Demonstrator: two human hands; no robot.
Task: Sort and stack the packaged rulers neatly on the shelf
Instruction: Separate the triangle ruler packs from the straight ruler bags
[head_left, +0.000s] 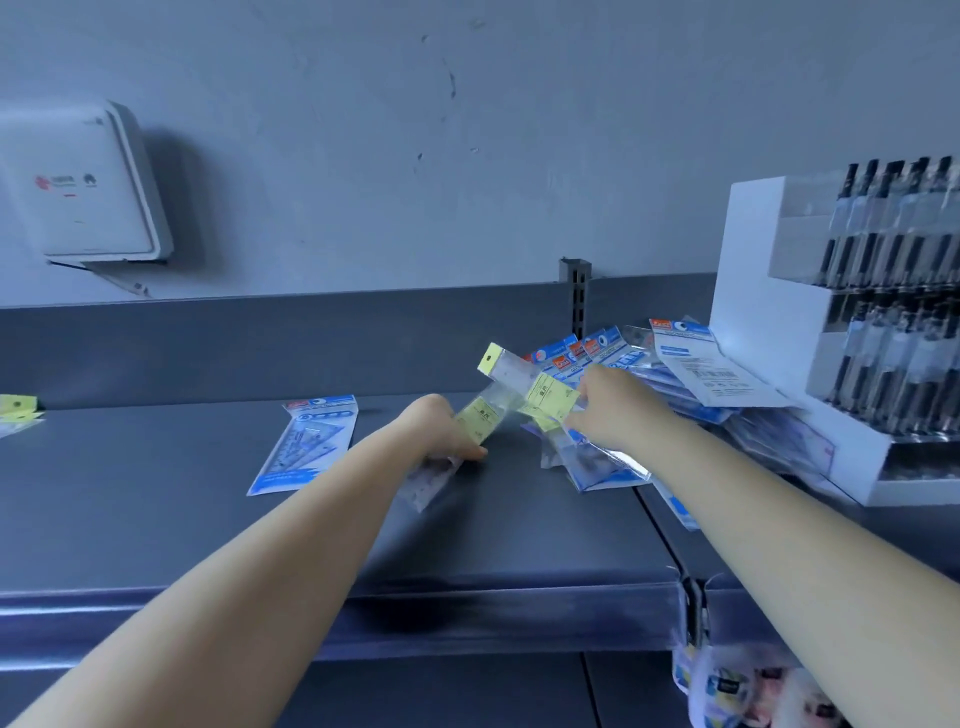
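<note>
My left hand (441, 434) grips a clear packaged ruler with a yellow label (480, 418), its lower end resting on the dark grey shelf (156, 493). My right hand (613, 405) holds a second yellow-labelled ruler pack (524, 387), tilted up to the left, over a loose heap of blue-and-white ruler packs (675, 374). One blue ruler set pack (306, 441) lies flat, alone, to the left of my left hand. Another yellow-tagged pack (18, 408) shows at the far left edge of the shelf.
A white display stand of black pens (753, 312) stands at the right, against the heap. A white wall-mounted box (78, 182) hangs upper left. A slotted shelf upright (575, 291) rises behind. Patterned bags (748, 691) hang below the shelf's front edge.
</note>
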